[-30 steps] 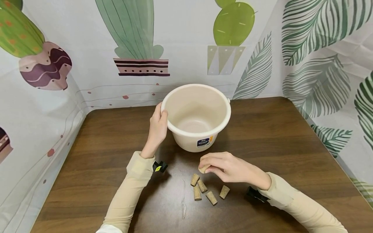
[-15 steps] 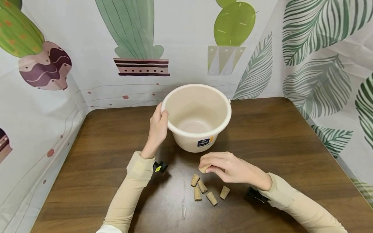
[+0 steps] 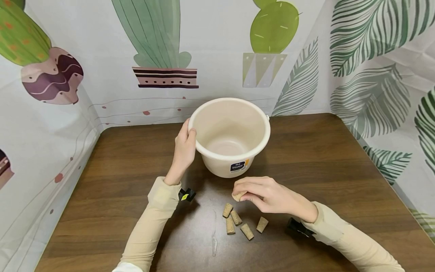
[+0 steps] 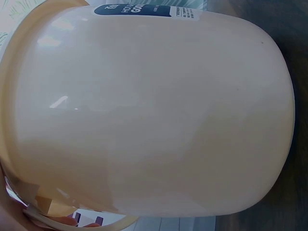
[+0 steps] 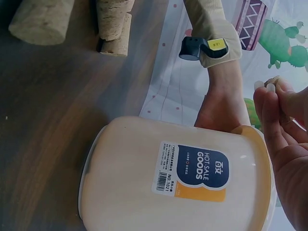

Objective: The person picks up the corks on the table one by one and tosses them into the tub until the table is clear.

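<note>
A cream plastic bucket [image 3: 225, 168] stands upright on the wooden table, its inside bare. My left hand [image 3: 184, 149] grips the bucket's left rim, thumb over the edge. Just in front of the bucket, my right hand [image 3: 266, 193] pinches a cork stopper [image 3: 238, 196] between thumb and fingers, raised above the table. Most of that cork is hidden by the fingers. Several tapered corks [image 3: 246, 231] lie loose below and beside the right hand. The bucket wall [image 4: 154, 110] fills the left wrist view. In the right wrist view the bucket's label [image 5: 192, 168] faces the camera.
The brown table [image 3: 323, 162] ends at a fabric backdrop [image 3: 217, 45] printed with cacti and leaves. A wire-handle mount [image 3: 267, 118] sticks out at the bucket's right rim. Each wrist carries a small black camera [image 3: 187, 195].
</note>
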`<state>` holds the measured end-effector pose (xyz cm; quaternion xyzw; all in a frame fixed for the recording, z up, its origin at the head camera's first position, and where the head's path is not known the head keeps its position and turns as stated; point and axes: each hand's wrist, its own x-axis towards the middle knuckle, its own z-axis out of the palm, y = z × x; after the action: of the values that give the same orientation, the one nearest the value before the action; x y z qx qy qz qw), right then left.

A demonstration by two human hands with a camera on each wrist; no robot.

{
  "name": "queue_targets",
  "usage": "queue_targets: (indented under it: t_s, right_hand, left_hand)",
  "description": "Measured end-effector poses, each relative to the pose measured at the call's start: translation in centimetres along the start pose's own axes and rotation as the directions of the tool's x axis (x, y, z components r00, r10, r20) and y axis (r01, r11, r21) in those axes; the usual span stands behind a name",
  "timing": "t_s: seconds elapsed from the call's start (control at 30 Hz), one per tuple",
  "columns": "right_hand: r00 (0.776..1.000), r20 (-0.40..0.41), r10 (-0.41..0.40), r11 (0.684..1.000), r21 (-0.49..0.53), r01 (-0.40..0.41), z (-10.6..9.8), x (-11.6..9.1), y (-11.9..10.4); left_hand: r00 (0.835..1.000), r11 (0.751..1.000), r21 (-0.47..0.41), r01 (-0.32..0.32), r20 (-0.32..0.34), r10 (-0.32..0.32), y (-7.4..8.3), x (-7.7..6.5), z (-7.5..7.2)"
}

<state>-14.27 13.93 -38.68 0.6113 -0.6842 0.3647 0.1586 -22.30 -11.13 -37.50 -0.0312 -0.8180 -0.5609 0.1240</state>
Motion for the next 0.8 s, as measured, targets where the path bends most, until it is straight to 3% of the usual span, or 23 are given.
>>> queue_targets:
  t_s: [0.8]
  right_hand:
    - [0.999, -0.034, -0.027, 1.000, -0.005, 0.027, -0.16, 0.18, 0.02]
  left_hand:
    - [1.000, 1.000, 0.019, 0.001, -0.004, -0.001, 0.04, 0.08, -0.06]
